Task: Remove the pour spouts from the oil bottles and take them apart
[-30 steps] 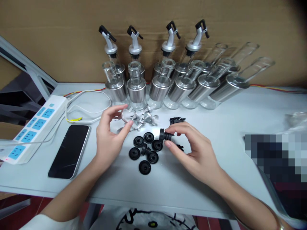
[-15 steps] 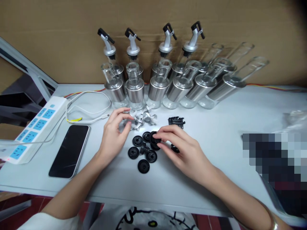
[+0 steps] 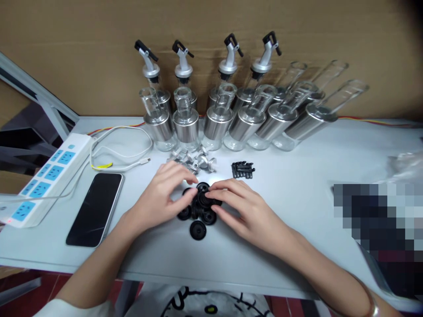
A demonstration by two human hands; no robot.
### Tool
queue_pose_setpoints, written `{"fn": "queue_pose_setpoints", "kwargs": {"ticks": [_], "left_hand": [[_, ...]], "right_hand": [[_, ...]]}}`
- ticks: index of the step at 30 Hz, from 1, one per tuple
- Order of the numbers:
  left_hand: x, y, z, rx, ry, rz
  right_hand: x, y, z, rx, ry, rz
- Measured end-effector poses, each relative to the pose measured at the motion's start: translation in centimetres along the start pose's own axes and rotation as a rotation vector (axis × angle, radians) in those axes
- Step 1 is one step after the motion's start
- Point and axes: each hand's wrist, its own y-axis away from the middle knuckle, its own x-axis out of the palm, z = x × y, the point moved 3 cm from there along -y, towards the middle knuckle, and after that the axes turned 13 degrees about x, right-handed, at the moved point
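- A right hand has its fingertips closed on a black stopper, above the cluster of matching pieces at mid-table.
- The left hand hovers at the cluster's other side, thumb and fingers apart; whether it touches a piece cannot be told.
- The step in hand appears to be handling stoppers singly; the next move would seem to call for a light, exact pinch, as the pieces crowd and overlap.
- The stoppers are round and dark, with ringed faces and a rubbery look.
- Beyond them lie silver spouts, flared and satin-smooth, in a tangle; slim black levers lie bunched beside.
- Behind, bottles of clear glass wear brushed-metal sleeves; four in back are topped with lever-fitted spouts.
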Motion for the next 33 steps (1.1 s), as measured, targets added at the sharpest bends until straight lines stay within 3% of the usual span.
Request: {"fn": "queue_pose_setpoints", "kwargs": {"ticks": [4, 8, 17, 25, 33], "left_hand": [[0.9, 0.0, -0.5, 0.015, 0.107, 0.251], [1.4, 0.2, -0.4, -0.02, 0.077, 0.337], [1.0, 0.3, -0.4, 0.041, 0.097, 0.323], [1.0, 0.4, -0.5, 0.016, 0.124, 0.335], [0.6, 0.0, -0.7, -0.004, 0.19, 0.27]], "right_hand": [[0.2, -0.1, -0.2, -0.026, -0.005, -0.011], [0.3, -0.1, -0.2, -0.037, 0.024, -0.008], [0.4, -0.2, -0.1, -0.019, 0.073, 0.031], [0.3, -0.2, -0.3, -0.013, 0.064, 0.024], [0.3, -0.3, -0.5, 0.11, 0.048, 0.042]]}}
